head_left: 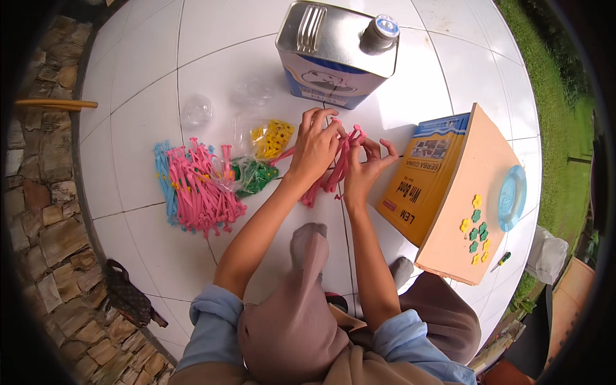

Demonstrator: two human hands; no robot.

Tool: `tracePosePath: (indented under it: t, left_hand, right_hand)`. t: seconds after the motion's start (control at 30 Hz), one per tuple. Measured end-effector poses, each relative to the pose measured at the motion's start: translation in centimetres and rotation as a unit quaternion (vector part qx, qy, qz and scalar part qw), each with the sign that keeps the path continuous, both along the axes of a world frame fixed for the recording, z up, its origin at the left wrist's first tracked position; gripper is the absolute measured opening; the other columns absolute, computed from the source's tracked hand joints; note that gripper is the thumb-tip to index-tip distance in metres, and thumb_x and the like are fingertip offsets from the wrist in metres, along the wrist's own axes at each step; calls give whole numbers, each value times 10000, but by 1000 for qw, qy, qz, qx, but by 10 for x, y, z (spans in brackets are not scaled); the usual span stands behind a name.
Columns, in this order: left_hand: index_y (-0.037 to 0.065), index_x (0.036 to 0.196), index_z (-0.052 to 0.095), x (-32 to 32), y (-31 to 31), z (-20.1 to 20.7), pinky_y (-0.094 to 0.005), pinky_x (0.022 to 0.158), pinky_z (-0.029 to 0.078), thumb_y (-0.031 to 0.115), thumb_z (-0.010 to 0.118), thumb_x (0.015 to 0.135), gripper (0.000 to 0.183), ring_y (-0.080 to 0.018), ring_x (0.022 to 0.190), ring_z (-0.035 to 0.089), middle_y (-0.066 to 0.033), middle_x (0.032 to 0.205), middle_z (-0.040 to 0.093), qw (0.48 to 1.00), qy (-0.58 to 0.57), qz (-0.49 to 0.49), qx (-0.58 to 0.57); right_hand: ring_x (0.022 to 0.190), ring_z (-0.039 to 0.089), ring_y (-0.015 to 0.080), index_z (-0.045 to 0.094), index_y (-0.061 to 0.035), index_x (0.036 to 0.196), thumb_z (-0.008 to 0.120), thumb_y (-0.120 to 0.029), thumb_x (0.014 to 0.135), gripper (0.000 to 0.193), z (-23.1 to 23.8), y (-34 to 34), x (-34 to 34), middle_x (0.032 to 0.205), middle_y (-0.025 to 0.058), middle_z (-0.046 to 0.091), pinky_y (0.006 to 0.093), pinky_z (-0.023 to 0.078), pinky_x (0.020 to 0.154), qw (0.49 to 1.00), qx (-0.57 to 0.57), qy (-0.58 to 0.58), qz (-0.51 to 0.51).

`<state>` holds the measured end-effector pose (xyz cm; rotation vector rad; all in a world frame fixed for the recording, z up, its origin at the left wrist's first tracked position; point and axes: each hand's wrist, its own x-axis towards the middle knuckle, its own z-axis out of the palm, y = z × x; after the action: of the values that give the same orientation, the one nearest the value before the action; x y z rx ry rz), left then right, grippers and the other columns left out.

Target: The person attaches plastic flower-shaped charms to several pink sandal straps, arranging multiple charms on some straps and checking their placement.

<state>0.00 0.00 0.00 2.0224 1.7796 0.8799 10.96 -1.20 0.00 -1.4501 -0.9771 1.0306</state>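
Between my hands hangs a small bunch of pink strips with knobbed ends [335, 176]. My left hand [314, 146] is closed, its fingertips pinching at the strips' top ends. My right hand [366, 170] has its thumb against the bunch, and one finger points out to the right; its grip is partly hidden. To the left lies a big pile of pink strips [200, 189], with yellow bits among them and light blue strips [165, 183] along its left side. By my left wrist are a bag of yellow flower pieces [273, 139] and a bag of green ones [255, 175].
A tall metal can [340, 70] with a capped spout stands beyond my hands. On the right, a yellow box [427, 173] supports a tan board [475, 218] holding loose flower pieces [477, 231] and a blue dish [512, 198]. A small screwdriver-like tool [502, 260] lies beside it.
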Motion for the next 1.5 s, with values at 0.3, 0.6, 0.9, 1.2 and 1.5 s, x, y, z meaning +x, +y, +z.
tracePosePath:
  t: [0.3,0.6,0.9,1.2,1.5]
  left_hand:
    - [54,1083,565,-8,-54,167,-284,722,508,111,616,821,273,-171,906,592,-74,1091,556,947,-306,-100,25]
    - [2,882,562,22,-72,327,-203,526,430,135,612,837,149,-69,574,547,-17,701,610,865,-483,-73,113]
    - [175,1226,456,81,-111,350,-452,1050,197,19,575,710,553,-207,1145,409,-58,1174,451,925,181,-90,322]
    - [54,831,502,124,-100,316,-368,732,385,64,551,766,82,-233,810,519,-84,799,505,915,179,-260,252]
    - [-20,872,454,115,-97,298,-405,651,402,73,455,862,94,-338,708,508,-155,794,496,968,-97,-212,96]
  right_hand:
    - [930,571,205,237,-45,1112,550,38,838,424,141,-37,15,939,143,578,319,424,870,961,232,49,140]
    - [897,584,205,119,-92,1258,626,-16,811,681,298,-64,69,1011,140,494,307,499,753,903,183,22,388]
    - [755,642,227,196,-20,1218,533,6,852,498,332,-103,166,835,161,647,295,491,691,910,245,-170,288]
    - [747,646,206,239,-55,1239,592,-15,824,546,316,-114,218,809,121,653,302,504,675,937,138,-139,289]
    - [795,615,134,399,-47,1197,676,-97,792,492,325,-113,259,846,101,655,270,480,712,973,131,-17,189]
